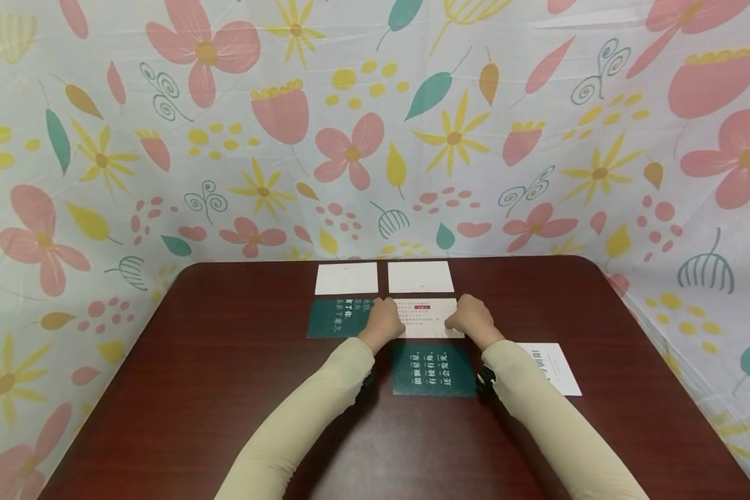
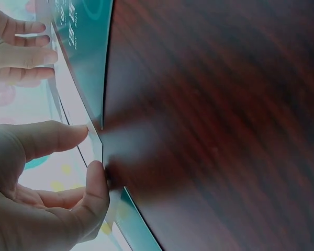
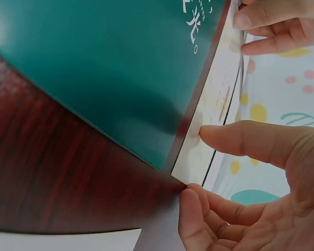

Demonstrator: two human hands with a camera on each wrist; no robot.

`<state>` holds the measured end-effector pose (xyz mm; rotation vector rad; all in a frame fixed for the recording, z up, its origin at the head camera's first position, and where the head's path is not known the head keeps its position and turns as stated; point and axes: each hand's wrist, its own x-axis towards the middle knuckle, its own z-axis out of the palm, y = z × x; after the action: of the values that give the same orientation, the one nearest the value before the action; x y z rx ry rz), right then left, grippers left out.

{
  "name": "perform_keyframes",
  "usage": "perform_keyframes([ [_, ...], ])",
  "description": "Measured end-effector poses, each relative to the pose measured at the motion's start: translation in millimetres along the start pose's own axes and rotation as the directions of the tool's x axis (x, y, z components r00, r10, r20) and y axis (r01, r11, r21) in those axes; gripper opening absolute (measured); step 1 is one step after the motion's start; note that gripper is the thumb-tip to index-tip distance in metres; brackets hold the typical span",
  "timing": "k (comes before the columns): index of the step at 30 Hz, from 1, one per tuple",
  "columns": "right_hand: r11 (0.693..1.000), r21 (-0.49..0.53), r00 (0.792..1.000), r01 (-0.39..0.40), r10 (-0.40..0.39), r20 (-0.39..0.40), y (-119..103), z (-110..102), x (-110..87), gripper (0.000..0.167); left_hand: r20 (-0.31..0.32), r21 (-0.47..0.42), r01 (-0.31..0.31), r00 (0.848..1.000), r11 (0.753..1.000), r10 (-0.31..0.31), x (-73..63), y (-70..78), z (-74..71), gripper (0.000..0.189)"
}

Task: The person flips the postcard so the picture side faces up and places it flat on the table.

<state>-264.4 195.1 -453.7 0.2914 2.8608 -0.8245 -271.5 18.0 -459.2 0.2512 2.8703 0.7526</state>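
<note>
Grip, left side: left hand [image 1: 384,321] pinches the near end of the printed card [image 1: 428,321], thumb on its face, forefinger at the edge.
Grip, right side: right hand [image 1: 473,320] likewise, thumb on the face, forefinger at the opposite end.
Printed card: white, rows of small text, red block near its far edge; stretched between both hands, above the middle of the tabletop [image 1: 194,389]. Flat or slightly raised, cannot tell.
Left green card [image 1: 326,321]: just beside, white lettering; left hand overlaps its right end in head view.
Front green card [image 1: 434,371]: nearer the person, three lines of white characters.
Right white card [image 1: 557,367]: partly behind the right sleeve [image 1: 546,410].
Back white cards [image 1: 346,279]: two, side by side, beyond the printed card.
Backdrop: floral cloth [image 1: 362,83] behind the tabletop.
</note>
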Motion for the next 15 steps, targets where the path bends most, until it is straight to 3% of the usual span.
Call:
perform_keyframes([
  [9, 0.997, -0.044, 0.998, 0.064, -0.064, 0.000, -12.1, -5.4, -2.3, 0.048, -0.030, -0.055, -0.002, 1.000, 0.998, 0.000, -3.5, -4.3, -5.8, 0.060],
  [15, 0.994, 0.006, 0.994, 0.111, -0.111, 0.014, -28.7, -9.1, -0.4, 0.036, -0.078, -0.147, -0.088, 0.994, 0.985, 0.077, -5.2, -18.4, -22.1, 0.046],
])
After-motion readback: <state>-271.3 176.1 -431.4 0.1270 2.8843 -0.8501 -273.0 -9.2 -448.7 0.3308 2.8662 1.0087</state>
